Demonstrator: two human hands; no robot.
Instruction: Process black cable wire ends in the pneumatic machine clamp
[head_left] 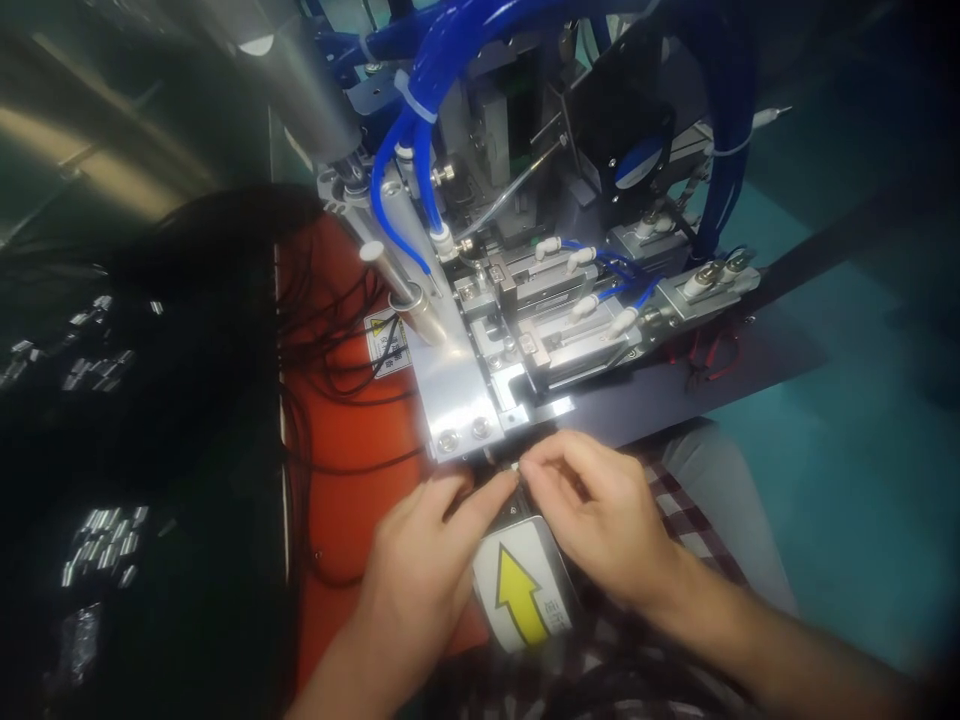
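My left hand point(424, 540) is at the front end of a metal machine fixture point(461, 410), its fingers curled and its thumb reaching right. My right hand point(600, 500) comes in from the right, thumb and forefinger pinched together. Both sets of fingertips meet at a tiny light-coloured piece point(515, 467), too small to name. Just below them lies a white plate with a yellow arrow point(519, 590). What my left fingers touch underneath is hidden.
Pneumatic cylinders point(585, 340) with blue air hoses point(390, 190) stand beyond my hands. Black cables point(337, 375) trail over the orange surface point(337, 520) at left. Small shiny metal pieces point(105, 540) lie on the dark table further left. Red-handled pliers point(705, 360) are at right.
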